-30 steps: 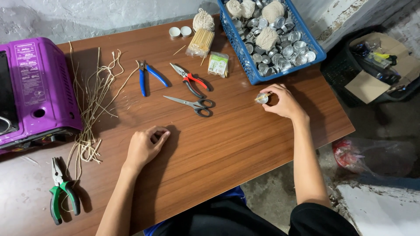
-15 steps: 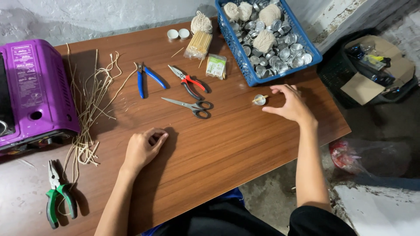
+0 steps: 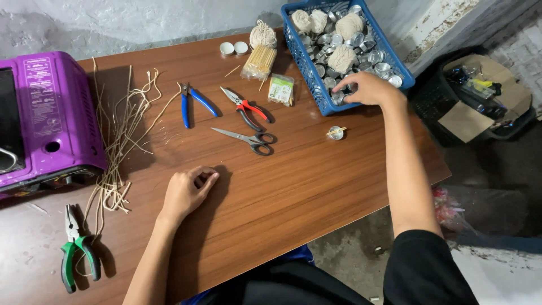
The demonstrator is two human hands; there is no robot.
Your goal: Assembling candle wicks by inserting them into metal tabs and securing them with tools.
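- The small metal cups (image 3: pixel 361 48) lie heaped in the blue basket (image 3: pixel 314 86) at the far right corner of the bench (image 3: pixel 293 192), with balls of pale string (image 3: pixel 349 25) on top of them.
- My right hand (image 3: pixel 367 89) is over the near edge of that basket, palm down, fingers (image 3: pixel 343 86) curled in and reaching among the cups at the near wall; I cannot tell whether they have closed on one, since the tips are hidden among the metal.
- Just outside the basket, nearer to me, one single cup with a short stick across it (image 3: pixel 336 133) stands alone on the wood, apart from my right hand.
- My left hand (image 3: pixel 186 192) rests on the bench near the middle, fingers (image 3: pixel 203 176) folded loosely under into a soft fist, holding nothing that I can see.
- Between my two hands lie the scissors (image 3: pixel 245 138), and beyond them the red-handled snips (image 3: pixel 245 107) and the blue-handled pliers (image 3: pixel 192 103).
- A small green packet (image 3: pixel 281 89) sits just beside the basket's left wall, and a bundle of thin wooden sticks (image 3: pixel 259 61) lies behind it with another ball of string touching its far end.
- To my left, long pale wick strands (image 3: pixel 121 135) spread beside the purple stove (image 3: pixel 42 118).
- The green-handled pliers (image 3: pixel 76 251) lie at the near left corner.
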